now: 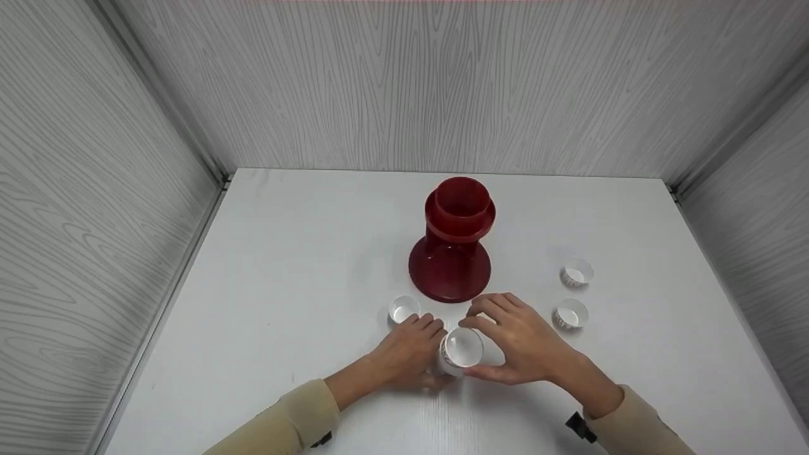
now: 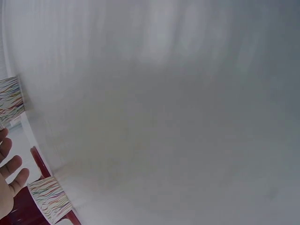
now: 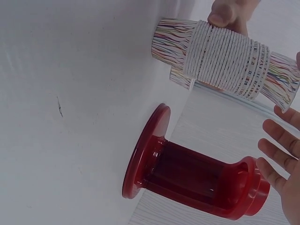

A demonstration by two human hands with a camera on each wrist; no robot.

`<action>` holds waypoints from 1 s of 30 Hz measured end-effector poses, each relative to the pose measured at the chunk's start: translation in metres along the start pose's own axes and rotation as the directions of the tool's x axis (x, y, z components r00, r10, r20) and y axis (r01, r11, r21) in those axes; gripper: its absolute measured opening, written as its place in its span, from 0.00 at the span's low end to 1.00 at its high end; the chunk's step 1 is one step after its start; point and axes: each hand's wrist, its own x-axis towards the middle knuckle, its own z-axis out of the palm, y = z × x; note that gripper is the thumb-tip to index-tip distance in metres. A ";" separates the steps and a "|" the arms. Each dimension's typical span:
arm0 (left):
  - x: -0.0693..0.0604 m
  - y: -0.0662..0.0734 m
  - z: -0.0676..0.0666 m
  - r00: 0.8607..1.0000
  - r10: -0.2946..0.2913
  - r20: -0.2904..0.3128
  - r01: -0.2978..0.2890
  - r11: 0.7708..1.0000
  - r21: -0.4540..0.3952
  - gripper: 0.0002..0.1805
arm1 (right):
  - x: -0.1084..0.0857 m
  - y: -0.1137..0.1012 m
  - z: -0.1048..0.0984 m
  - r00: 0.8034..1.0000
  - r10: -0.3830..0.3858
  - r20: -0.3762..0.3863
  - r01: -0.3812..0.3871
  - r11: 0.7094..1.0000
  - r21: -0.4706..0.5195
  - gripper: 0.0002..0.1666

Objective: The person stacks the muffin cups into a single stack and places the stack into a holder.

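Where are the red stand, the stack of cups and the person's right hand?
Red stand (image 3: 187, 175): right wrist view, on its upright column.
Stack of cups (image 3: 226, 61): right wrist view, on the closely nested rims.
Right hand (image 1: 523, 341): head view, on the back of the hand.

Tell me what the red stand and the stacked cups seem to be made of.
Red stand: probably plastic with a glossy finish, as its smooth surface catches small highlights; painted metal isn't ruled out.
Stacked cups: likely paper, smooth, with printed wavy coloured lines and rolled-looking white rims; any coating can't be told.
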 end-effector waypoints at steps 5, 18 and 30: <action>0.000 0.000 0.001 1.000 0.014 -0.010 -0.014 0.999 0.043 0.41 | 0.000 0.001 0.002 1.000 -0.005 -0.006 0.005 1.000 0.007 0.36; 0.000 0.000 0.000 1.000 0.008 0.018 -0.009 0.999 0.047 0.41 | -0.002 0.002 0.007 1.000 0.001 0.008 -0.001 1.000 0.003 0.36; 0.000 0.000 0.000 1.000 -0.001 0.005 0.001 1.000 0.011 0.38 | -0.005 0.003 0.012 1.000 0.012 0.017 -0.012 1.000 0.007 0.36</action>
